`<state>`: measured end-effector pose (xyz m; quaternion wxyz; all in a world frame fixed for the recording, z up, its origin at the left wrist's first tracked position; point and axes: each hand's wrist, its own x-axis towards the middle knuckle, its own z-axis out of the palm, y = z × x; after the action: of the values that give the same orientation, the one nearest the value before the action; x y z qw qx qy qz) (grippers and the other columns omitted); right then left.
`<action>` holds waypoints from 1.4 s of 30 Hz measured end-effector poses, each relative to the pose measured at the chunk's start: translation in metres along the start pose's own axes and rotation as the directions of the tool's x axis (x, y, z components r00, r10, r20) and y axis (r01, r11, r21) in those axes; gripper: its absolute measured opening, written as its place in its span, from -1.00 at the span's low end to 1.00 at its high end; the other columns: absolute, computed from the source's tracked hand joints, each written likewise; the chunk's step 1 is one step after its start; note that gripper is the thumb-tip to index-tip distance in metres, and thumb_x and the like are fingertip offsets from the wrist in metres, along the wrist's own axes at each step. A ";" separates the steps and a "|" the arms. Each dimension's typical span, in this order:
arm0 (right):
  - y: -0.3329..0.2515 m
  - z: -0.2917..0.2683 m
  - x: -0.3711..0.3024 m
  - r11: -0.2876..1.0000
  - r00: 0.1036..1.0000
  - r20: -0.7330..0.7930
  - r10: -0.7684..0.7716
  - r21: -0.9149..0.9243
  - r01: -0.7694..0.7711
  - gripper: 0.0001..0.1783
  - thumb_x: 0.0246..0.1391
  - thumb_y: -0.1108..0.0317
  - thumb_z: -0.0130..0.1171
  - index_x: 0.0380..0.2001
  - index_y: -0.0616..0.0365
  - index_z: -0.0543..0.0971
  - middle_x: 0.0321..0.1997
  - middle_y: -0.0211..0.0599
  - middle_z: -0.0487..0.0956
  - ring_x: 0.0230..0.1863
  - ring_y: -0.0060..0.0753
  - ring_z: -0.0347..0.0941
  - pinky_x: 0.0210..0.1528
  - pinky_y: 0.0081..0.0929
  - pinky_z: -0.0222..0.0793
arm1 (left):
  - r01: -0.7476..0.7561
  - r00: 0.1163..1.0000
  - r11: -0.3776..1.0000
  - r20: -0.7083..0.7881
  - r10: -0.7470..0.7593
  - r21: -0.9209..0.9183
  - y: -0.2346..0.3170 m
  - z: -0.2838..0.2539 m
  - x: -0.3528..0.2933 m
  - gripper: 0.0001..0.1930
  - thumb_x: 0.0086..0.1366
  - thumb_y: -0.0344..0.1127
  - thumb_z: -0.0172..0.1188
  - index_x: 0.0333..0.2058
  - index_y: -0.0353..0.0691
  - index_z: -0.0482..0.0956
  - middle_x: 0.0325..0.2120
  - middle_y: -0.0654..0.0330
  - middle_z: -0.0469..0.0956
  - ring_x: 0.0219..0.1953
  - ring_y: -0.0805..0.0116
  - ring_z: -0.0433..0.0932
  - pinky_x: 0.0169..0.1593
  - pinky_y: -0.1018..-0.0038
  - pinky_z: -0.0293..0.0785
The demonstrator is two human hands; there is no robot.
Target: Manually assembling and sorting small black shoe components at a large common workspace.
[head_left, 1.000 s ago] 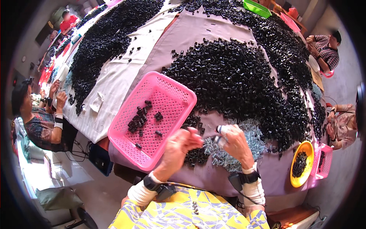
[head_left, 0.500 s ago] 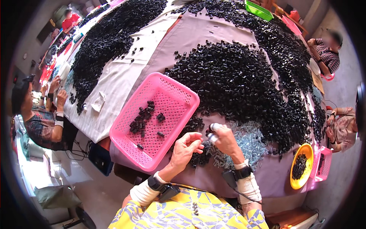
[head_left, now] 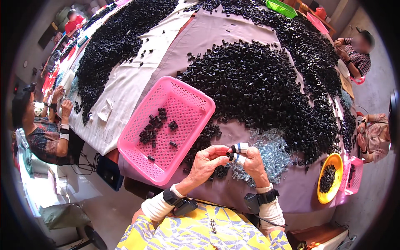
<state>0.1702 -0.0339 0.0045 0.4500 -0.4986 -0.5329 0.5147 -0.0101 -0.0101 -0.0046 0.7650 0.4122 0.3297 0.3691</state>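
Note:
My left hand [head_left: 207,166] and my right hand [head_left: 253,166] meet tip to tip above the near edge of the table. Thumb and fingers of the left are pinched against a small black plastic part [head_left: 229,153], partly hidden by the fingertips. On my right hand, the thumb and a finger wear banded white, blue and black covers and close on the same spot. Just left of my hands lies a pink plastic basket [head_left: 183,89], holding several black parts [head_left: 153,126]. Beside my right hand spreads a pile of small clear, bluish pieces [head_left: 271,156].
A large heap of black parts [head_left: 254,83] covers the table beyond my hands. To the right stand a yellow bowl [head_left: 338,166] with dark pieces and a smaller pink basket [head_left: 355,177]. A green basket [head_left: 282,7] is at the far side. Other people work on both sides.
My hands, apart half a second ago, have come together. The left fingertips have moved right to the right hand's covered fingers and now pinch the small black part there.

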 end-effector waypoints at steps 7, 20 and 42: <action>0.009 -0.004 0.016 0.991 0.982 -0.184 0.052 -0.108 -0.073 -0.89 -0.07 0.47 0.24 -0.41 0.25 0.59 -0.46 -0.33 0.57 -0.42 -0.49 0.51 -0.38 -0.54 0.42 | -0.068 0.989 0.997 -0.135 0.062 -0.043 -0.005 -0.005 0.000 -0.81 0.24 -0.51 0.15 -0.16 -0.34 0.52 -0.26 0.16 0.58 -0.29 0.45 0.58 -0.20 0.54 0.55; 0.005 0.002 0.025 0.854 0.974 -0.112 -0.196 -0.508 0.113 -0.84 -0.17 0.49 0.23 -0.43 0.24 0.50 -0.46 -0.10 0.55 -0.39 -0.07 0.50 -0.32 -0.30 0.41 | -0.036 0.982 0.975 -0.173 0.075 0.220 -0.008 -0.016 0.006 -0.78 0.22 -0.52 0.15 -0.13 -0.35 0.51 -0.31 0.19 0.56 -0.32 0.55 0.55 -0.21 0.61 0.52; 0.011 -0.002 0.008 0.993 0.990 0.104 0.096 0.056 -0.102 -0.82 -0.12 0.53 0.24 -0.38 0.25 0.49 -0.46 -0.43 0.47 -0.39 -0.63 0.40 -0.34 -0.59 0.37 | -0.142 0.988 0.866 0.022 0.150 0.479 -0.005 -0.010 -0.009 -0.73 0.13 -0.63 0.15 -0.15 -0.34 0.59 -0.32 0.18 0.56 -0.33 0.51 0.54 -0.22 0.60 0.50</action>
<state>0.1719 -0.0261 -0.0068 0.4115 -0.4835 -0.5136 0.5771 -0.0217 -0.0154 -0.0113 0.6065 0.6093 0.3846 0.3362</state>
